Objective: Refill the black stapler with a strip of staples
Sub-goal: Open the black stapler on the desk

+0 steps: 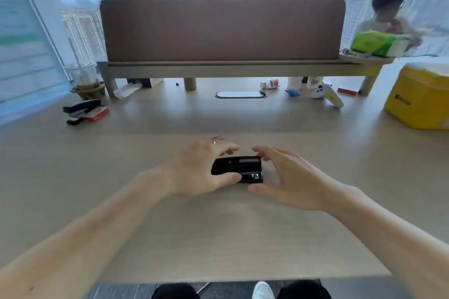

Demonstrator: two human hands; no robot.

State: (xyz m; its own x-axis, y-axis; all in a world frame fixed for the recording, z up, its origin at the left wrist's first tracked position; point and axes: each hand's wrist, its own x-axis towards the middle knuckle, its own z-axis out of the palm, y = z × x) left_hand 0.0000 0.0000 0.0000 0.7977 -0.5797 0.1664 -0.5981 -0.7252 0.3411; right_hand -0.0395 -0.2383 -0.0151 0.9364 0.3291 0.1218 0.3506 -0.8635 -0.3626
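A black stapler (239, 168) lies on its side on the wooden desk (218, 230), in the middle of the view. My left hand (196, 170) grips its left end, thumb on the near edge and fingers over the far side. My right hand (289, 177) hovers just right of the stapler with fingers spread and thumb near its front right corner; whether it touches is unclear. A short silver strip of staples (217, 138) lies on the desk just beyond my left hand's fingers.
At the far left lie another black stapler (81, 106) and a red staple box (97, 114), near a plastic cup (83, 77). A brown divider (222, 29) crosses the back. A yellow box (420, 99) stands at right. A person sits beyond the divider at far right.
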